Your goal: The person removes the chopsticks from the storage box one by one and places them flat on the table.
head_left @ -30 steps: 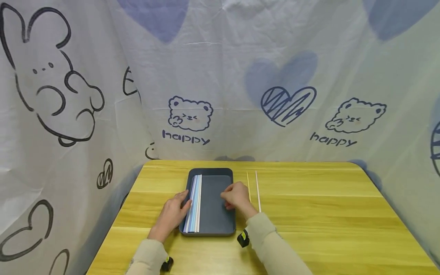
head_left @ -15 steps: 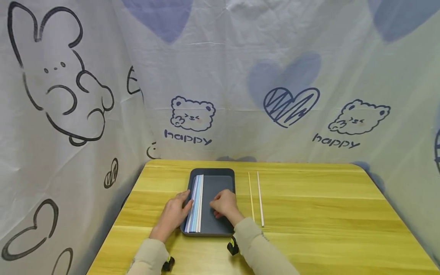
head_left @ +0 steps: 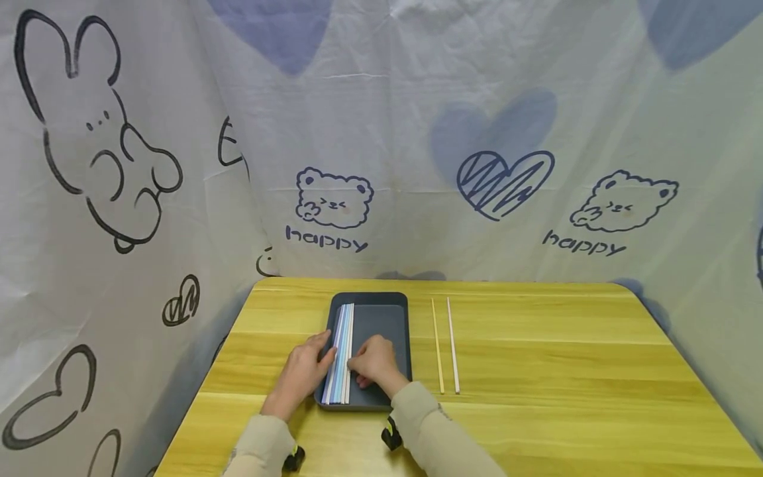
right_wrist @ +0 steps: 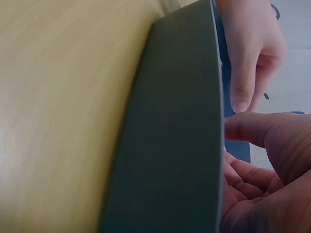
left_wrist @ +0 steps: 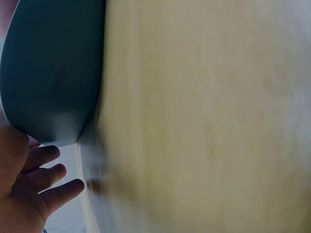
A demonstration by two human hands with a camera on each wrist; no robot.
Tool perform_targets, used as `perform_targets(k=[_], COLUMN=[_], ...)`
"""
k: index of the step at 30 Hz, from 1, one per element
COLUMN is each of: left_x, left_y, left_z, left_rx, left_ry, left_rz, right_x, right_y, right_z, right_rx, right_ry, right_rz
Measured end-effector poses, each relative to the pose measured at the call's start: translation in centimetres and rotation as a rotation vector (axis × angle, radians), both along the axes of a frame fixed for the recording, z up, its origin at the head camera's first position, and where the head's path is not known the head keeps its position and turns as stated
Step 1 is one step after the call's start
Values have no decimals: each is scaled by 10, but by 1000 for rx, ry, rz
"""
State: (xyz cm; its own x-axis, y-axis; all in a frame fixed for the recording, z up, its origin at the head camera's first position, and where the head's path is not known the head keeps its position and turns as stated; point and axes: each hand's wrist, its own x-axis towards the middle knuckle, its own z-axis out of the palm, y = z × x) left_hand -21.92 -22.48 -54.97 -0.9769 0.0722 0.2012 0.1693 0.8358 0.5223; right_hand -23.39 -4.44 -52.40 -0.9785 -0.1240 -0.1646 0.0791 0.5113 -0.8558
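Note:
A dark grey tray (head_left: 383, 319) lies on the table with a row of thin sticks (head_left: 346, 321), white, pale blue and lilac, along its left side. My left hand (head_left: 303, 368) rests at the tray's left rim, thumb by the sticks. In the left wrist view several fingers of the left hand (left_wrist: 36, 189) spread loosely beside the tray wall (left_wrist: 53, 73). My right hand (head_left: 377, 363) is inside the tray, fingers bent, thumb and fingertips at the row's right edge. In the right wrist view the tray wall (right_wrist: 165, 121) hides the fingertips of the right hand (right_wrist: 291, 170).
To the right of the tray a yellow stick (head_left: 438, 348) and a white stick (head_left: 454, 348) lie apart on the wood-grain table (head_left: 566, 371). A printed cloth (head_left: 411, 218) hangs behind the table and along its sides.
My right hand has moved left and slightly nearer me, from the tray's right side to the stick row, uncovering the two loose sticks. The left hand has stayed in place.

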Motion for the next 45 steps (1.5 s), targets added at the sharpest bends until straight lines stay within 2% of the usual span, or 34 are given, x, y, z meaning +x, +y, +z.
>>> perform_targets(k=[5, 12, 13, 17, 24, 26, 31, 40, 45], left_x=[0, 0, 0, 0, 1, 1, 1, 1, 2], left_y=[-1, -2, -2, -2, -1, -1, -1, -2, -1], left_z=[-1, -3, -3, -3, -2, -1, -2, -1, 0], left_rx=[2, 6, 9, 11, 8, 8, 11, -5, -3], left_ry=[-1, 46, 50, 46, 32, 34, 38, 70, 72], left_rz=[2, -15, -17, -18, -11, -12, -13, -20, -24], right_x=[3, 4, 2, -2, -20, -22, -20, 0, 0], right_y=[-5, -10, -10, -10, -14, -15, -14, -11, -11], right_z=[-4, -8, -14, -17, -48, -51, -49, -8, -13], right_rx=[31, 76, 84, 78, 118, 118, 99, 51, 97], right_ry=[19, 57, 75, 62, 23, 27, 37, -4, 22], right_rz=[7, 12, 17, 21, 12, 10, 7, -44, -47])
